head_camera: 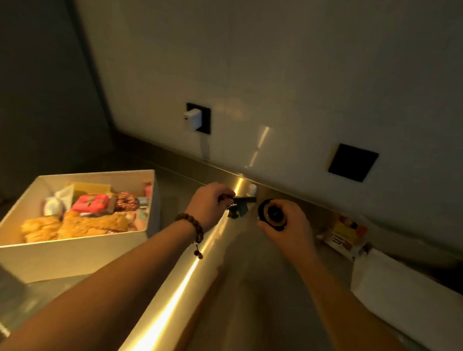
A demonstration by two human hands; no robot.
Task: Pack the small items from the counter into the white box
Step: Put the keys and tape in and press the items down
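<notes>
Black round item [273,215] gripped round its rim in right hand [283,224], looks rigid, light; left hand [211,203] pinches small dark clip-like item [238,205].

White box [72,259]: open-topped, rectangular, standing on the counter at left; holds items already.
Box contents: a red-pink packet [91,202], yellow-brown soft pieces [73,226] along the near wall, a patterned round item [126,200], a white wrapped item [53,206]; details blurred.
Small black item [240,205]: dark, angular, held off the counter at the left fingertips; kind unclear.
Round black item [273,215]: disc-shaped with a tan ring, gripped from the right.
Yellow-and-white packet [345,235]: lying on the counter at right, near the wall.
</notes>
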